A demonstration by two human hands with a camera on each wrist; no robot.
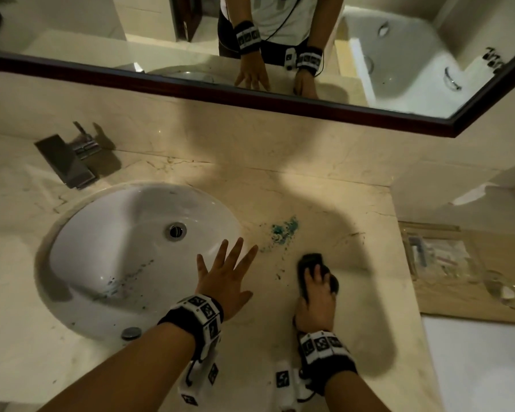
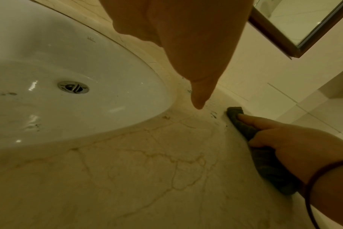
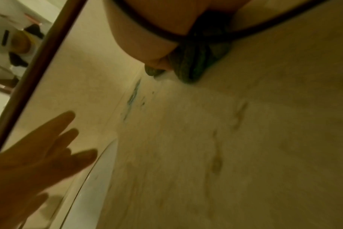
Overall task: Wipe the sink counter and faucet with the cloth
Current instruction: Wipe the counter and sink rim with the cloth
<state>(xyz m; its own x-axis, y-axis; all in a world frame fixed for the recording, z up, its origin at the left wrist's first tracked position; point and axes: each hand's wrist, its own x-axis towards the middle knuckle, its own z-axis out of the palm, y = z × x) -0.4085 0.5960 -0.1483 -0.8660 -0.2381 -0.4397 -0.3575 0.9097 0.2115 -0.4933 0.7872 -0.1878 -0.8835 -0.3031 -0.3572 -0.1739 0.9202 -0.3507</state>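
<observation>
Near the front edge of the desk (image 1: 354,203), right of the basin, the right hand (image 1: 315,295) presses a dark grey cloth (image 1: 311,260) flat against the marble. Fingers lie stretched over the cloth's top; the left wrist view shows the thumb tucked along its near side, so the hand is grasping it while bearing down. Part of the cloth sticks out ahead of the fingertips, the rest bunches under the palm.

Left hand (image 1: 225,278) hangs released, fingers spread and straight, over the basin's right rim. It holds nothing; whether the palm touches the desk, I cannot tell.

Blue-green stain (image 1: 283,230) sits on the marble just beyond the cloth, between it and the back wall, with small dark specks scattered toward the basin. Cloth and stain are apart, not touching.

White oval sink (image 1: 81,248) is set into the desk's left half; drain (image 1: 176,230) near its centre, dark grit streaked on its near-left slope. A small round metal cap (image 1: 131,333) sits on the sink's front rim. Faucet (image 1: 69,159), flat and dark metal, stands at the back left behind the sink, well apart from both hands.

Mirror (image 1: 399,69) with dark wood frame runs along the back wall, reflecting both hands and a bathtub. Both wrists carry black bands with white marker blocks.
</observation>
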